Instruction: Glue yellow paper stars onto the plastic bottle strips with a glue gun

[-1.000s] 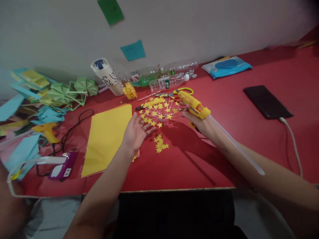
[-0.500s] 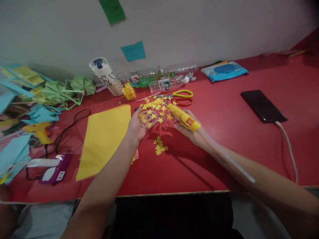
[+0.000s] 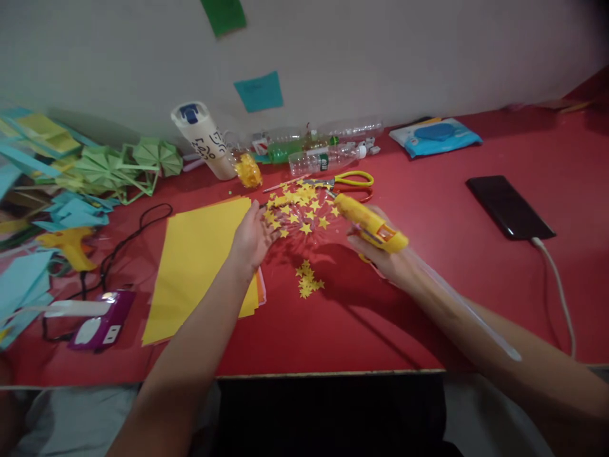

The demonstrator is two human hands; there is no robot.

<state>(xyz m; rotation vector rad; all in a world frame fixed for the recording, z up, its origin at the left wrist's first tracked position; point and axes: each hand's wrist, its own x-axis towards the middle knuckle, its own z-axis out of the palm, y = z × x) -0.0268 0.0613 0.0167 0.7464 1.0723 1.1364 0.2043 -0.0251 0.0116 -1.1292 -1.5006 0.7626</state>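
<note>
My left hand (image 3: 250,239) is at the left edge of a clear plastic piece (image 3: 309,236) covered with yellow paper stars, thumb on top and fingers curled at its side. The exact shape of this piece is hard to make out. In my right hand (image 3: 383,257) is a yellow hot glue gun (image 3: 368,222), with a long translucent glue stick (image 3: 469,308) sticking out of its back. The gun's nozzle points left, just above and right of the stars. A small pile of loose yellow stars (image 3: 308,280) lies on the table in front.
Yellow paper sheets (image 3: 193,266) lie left; scissors (image 3: 354,179), plastic bottles (image 3: 328,158) and a white tumbler (image 3: 204,139) are behind. A second glue gun (image 3: 71,244), purple power strip (image 3: 102,324) and paper crafts (image 3: 109,171) fill the far left. Wipes (image 3: 435,136) and a phone (image 3: 510,206) sit right.
My right hand has drawn the glue gun back to the right, away from the stars. My left hand has shifted slightly left and down along the plastic piece's edge.
</note>
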